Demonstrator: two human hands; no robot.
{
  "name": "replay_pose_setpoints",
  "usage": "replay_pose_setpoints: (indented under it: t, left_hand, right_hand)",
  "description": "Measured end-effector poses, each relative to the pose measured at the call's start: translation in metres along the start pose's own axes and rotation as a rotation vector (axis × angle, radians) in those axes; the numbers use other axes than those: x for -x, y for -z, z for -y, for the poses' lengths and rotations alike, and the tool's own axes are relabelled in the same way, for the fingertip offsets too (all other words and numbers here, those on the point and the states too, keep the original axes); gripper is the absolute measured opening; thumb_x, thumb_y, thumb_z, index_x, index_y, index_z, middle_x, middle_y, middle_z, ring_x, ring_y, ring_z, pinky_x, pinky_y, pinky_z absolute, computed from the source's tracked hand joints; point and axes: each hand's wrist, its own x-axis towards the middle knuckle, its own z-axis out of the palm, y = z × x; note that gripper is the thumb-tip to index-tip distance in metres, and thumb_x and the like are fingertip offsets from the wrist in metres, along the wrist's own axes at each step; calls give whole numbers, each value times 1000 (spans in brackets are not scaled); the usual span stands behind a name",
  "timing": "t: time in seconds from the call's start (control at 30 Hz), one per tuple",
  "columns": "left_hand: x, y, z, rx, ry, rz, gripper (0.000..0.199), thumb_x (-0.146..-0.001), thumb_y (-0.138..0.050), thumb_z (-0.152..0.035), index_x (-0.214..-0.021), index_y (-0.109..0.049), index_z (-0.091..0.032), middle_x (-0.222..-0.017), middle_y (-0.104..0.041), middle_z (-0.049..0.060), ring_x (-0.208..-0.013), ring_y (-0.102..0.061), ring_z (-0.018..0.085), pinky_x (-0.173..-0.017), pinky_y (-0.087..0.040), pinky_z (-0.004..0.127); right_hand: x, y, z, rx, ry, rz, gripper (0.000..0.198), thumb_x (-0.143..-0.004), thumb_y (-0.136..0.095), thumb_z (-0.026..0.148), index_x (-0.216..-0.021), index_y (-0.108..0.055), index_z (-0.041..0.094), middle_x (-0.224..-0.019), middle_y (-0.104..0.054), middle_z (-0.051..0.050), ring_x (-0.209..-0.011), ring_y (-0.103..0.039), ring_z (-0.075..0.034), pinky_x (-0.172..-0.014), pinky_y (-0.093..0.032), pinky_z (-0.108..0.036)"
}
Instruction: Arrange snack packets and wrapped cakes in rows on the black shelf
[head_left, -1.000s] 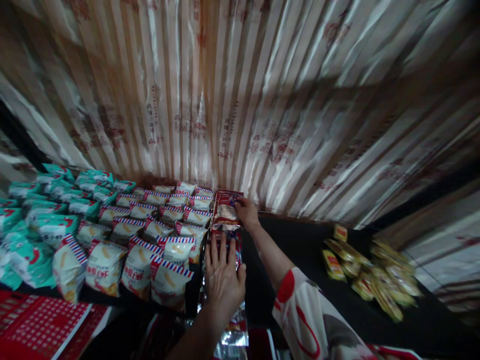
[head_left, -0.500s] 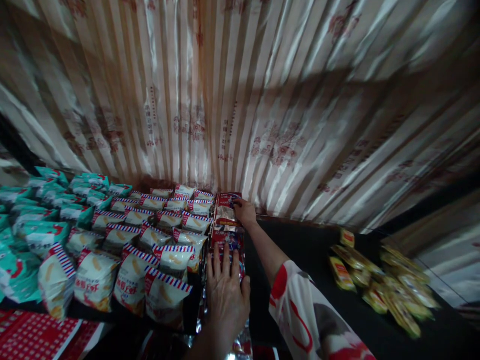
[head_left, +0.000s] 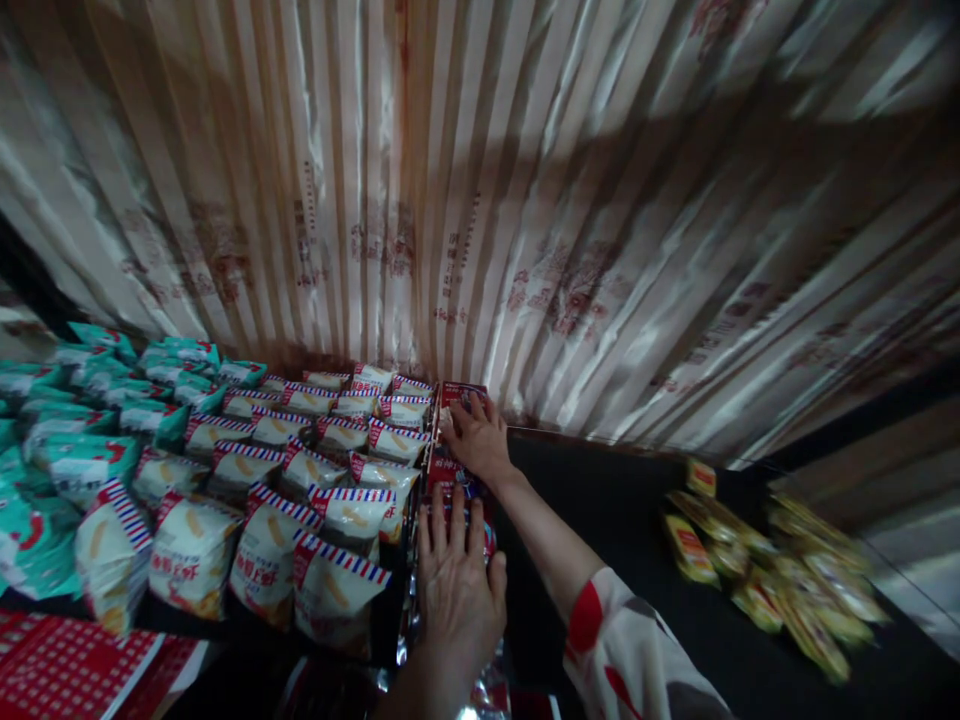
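A narrow row of dark red, shiny snack packets runs away from me beside the chip bags. My left hand lies palm down on the near part of that row, its fingers stretched out and the thumb off to the right. Farther along, my right hand rests on the far packets with its fingers spread. Both hands cover part of the packets beneath them. To the left stand several pale chip bags with red, white and blue striped tops.
Teal snack bags fill the far left. Yellow packets lie loosely piled on the black surface at right. A pleated, printed silvery sheet hangs behind. A red checked package sits at lower left.
My right hand has gone from bent fingers at a far packet's right edge to lying spread across the packets, slightly left and nearer. My left hand stays flat on the row.
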Motion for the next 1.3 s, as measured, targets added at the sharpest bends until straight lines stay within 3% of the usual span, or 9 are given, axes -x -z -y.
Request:
replay_pose_setpoints:
  t: [0.13, 0.5, 0.67, 0.77, 0.9, 1.0, 1.13, 1.3]
  left_hand:
    - [0, 0, 0, 1, 8, 18, 51, -85, -46, -37, -133, -49, -19, -142, -45, 9, -134, -32, 34, -109, -27, 56]
    - [-1, 4, 0, 17, 11, 37, 51, -86, -47, -37, -133, -49, -18, -144, -42, 10, -136, -29, 34, -109, -27, 56]
    - [-1, 4, 0, 24, 14, 50, 53, -86, -47, -39, -135, -46, -19, -146, -38, 9, -137, -26, 34, -110, -27, 56]
    - [0, 5, 1, 26, 8, 61, 55, -86, -47, -42, -136, -44, -20, -149, -33, 10, -138, -24, 33, -112, -24, 56]
    - [0, 12, 0, 30, -15, 72, 57, -86, -48, -45, -138, -41, -22, -150, -30, 9, -141, -17, 31, -113, -21, 54]
    - [0, 17, -1, 11, -42, 74, 58, -86, -49, -43, -138, -40, -20, -151, -29, 10, -142, -14, 29, -114, -19, 53]
    - [2, 21, 0, -23, -58, 38, 58, -87, -48, -35, -139, -37, -12, -150, -26, 17, -141, -14, 29, -113, -22, 52]
    - [22, 33, -1, -11, -76, -5, 54, -87, -46, -28, -138, -38, -13, -150, -27, 17, -141, -14, 30, -112, -23, 53]
  right_hand:
    - [0, -8, 4, -18, -5, 80, 53, -90, -36, 53, -136, -45, 29, -149, -34, -8, -138, -22, -32, -106, -22, -49]
    - [-11, -12, 6, -34, -20, 47, 51, -91, -36, 49, -137, -43, 27, -147, -37, -8, -136, -27, -32, -106, -23, -48]
    - [-8, -6, 6, -37, 13, -52, 49, -90, -41, 45, -135, -46, 25, -146, -38, -10, -138, -24, -30, -108, -20, -47]
    - [1, 0, 4, -109, 56, -154, 44, -90, -44, 40, -128, -54, 20, -144, -40, -13, -136, -28, -29, -108, -25, -47]
    - [29, 9, -2, -340, 167, -299, 39, -89, -44, 37, -116, -62, 17, -137, -47, -15, -130, -37, -30, -105, -34, -49]
    - [64, 21, -7, -482, 178, -330, 37, -89, -43, 39, -112, -64, 19, -135, -50, -13, -128, -41, -27, -105, -36, -48]
    - [118, 31, -16, -579, 100, -344, 36, -89, -42, 41, -108, -64, 19, -128, -55, -13, -120, -50, -25, -101, -41, -45]
    - [179, 23, -27, -553, -82, -318, 39, -86, -44, 49, -102, -61, 18, -104, -65, -12, -100, -59, -24, -89, -47, -42]
